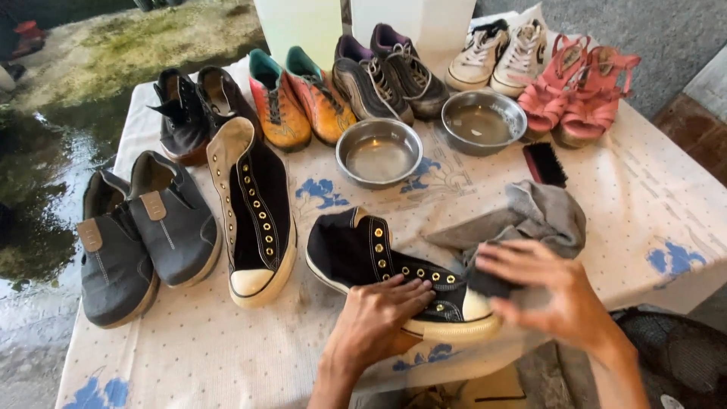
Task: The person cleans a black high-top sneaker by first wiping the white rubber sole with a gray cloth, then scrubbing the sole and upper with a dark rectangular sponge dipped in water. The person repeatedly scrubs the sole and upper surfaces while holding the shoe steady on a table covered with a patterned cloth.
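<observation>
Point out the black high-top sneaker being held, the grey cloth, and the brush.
black high-top sneaker (356,250): head view, on its black canvas side.
grey cloth (549,216): head view, on the bunched upper fold.
brush (545,163): head view, on its dark bristles.

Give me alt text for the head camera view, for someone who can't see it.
Two hands work on a black lace-less sneaker lying on its side on a table: the left hand steadies it, the right hand presses a grey cloth to its toe. Other shoe pairs, two metal bowls and a brush surround it.
</observation>
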